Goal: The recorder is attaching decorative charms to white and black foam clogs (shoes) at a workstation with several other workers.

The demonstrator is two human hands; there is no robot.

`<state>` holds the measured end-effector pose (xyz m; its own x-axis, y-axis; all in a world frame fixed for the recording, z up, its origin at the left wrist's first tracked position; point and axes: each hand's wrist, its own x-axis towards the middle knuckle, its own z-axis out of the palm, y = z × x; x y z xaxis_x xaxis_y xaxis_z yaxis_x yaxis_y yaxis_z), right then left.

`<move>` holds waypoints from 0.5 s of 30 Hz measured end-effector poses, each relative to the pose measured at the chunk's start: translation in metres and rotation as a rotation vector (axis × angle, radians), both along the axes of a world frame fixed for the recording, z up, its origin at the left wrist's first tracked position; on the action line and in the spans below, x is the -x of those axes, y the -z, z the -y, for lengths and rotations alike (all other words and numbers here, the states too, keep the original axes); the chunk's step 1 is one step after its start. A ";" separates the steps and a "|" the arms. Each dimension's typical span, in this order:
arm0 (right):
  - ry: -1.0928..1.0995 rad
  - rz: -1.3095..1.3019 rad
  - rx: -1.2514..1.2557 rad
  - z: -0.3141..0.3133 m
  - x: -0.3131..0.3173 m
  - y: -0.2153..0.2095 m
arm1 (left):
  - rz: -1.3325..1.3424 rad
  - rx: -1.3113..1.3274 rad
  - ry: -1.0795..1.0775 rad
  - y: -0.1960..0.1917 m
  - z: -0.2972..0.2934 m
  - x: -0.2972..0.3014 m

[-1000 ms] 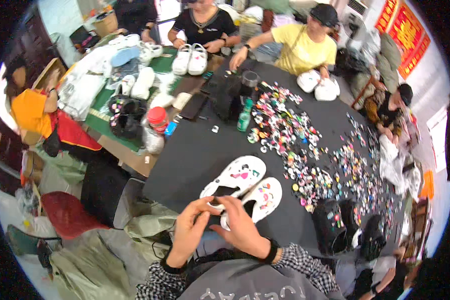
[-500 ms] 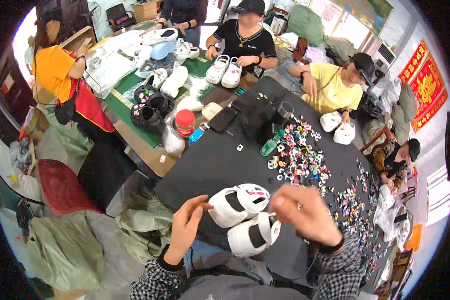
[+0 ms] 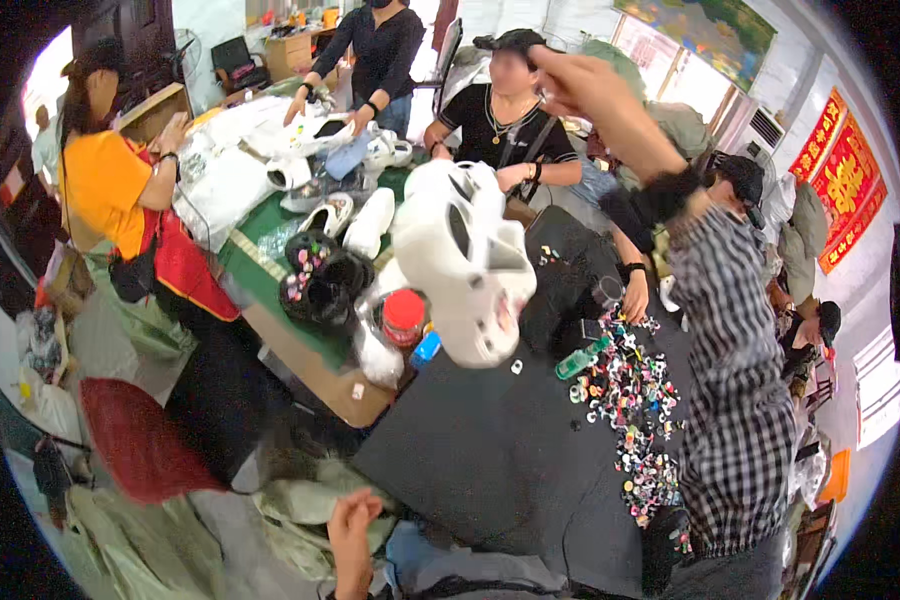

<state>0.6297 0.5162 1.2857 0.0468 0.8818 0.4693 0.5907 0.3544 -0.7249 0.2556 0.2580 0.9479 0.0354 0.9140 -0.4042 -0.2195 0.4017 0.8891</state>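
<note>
1. The right hand [image 3: 585,85] is raised high on its checked sleeve. Its fingers are blurred, so I cannot tell whether they are clenched or spread. Nothing shows between them.
2. The left hand [image 3: 355,525] sits low and near the body, fingers loosely half-curled, grasping nothing.
3. The pair of white clogs [image 3: 465,265] is below and to the left of the right hand, clear of both hands and above the black tabletop [image 3: 490,470]. What carries the pair cannot be made out.
4. In my judgement, handling the pair well means getting both hands under it, one per shoe, and keeping the soles level.
5. Just below the clogs stand a red-lidded jar [image 3: 403,318] and a green bottle [image 3: 578,362], both easy to knock over.
6. Under the right forearm lies a spread of small coloured charms [image 3: 635,400] that a careless sweep would scatter.
7. Beyond the clogs a seated person in black [image 3: 505,125] is close, which limits room on that side.
8. The bare tabletop between the left hand and the clogs gives the freest room.
</note>
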 end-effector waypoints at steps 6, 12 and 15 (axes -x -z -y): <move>-0.050 0.797 -0.409 -0.161 -0.016 0.079 | 0.059 0.009 0.075 -0.005 -0.021 0.018; 0.129 0.396 0.358 -0.205 0.051 0.315 | -0.008 0.072 0.061 0.024 -0.026 0.043; 0.104 0.251 0.266 -0.146 0.065 0.386 | -0.077 0.174 0.074 0.018 -0.033 0.031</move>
<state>0.5645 0.6623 0.9002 0.0552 0.9711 0.2324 0.7845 0.1018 -0.6117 0.2250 0.2914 0.9302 0.0626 0.8263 -0.5598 -0.1180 0.5631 0.8179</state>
